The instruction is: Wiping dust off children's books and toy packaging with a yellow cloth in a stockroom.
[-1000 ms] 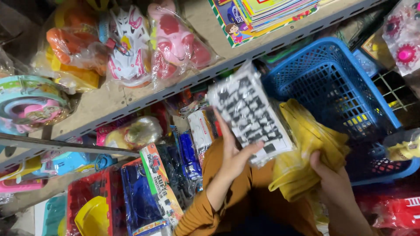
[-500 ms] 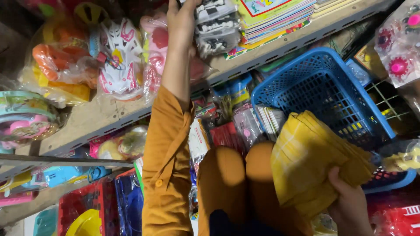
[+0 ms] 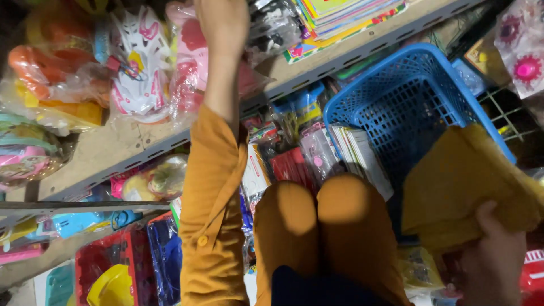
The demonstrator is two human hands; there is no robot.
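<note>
Plastic-wrapped black-and-white toy pack [image 3: 276, 25] is sitting on the upper shelf [image 3: 141, 141] at twelve o'clock, where we are pressing it with our left hand [image 3: 222, 20], fingers hidden. At four o'clock, our right hand [image 3: 493, 255] is gripping yellow folded bags [image 3: 470, 181], unshelved.

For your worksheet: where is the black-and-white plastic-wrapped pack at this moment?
In the head view, the black-and-white pack sits top centre on the upper shelf, under the left hand, between the pink bagged toy and the stacked books.
</note>
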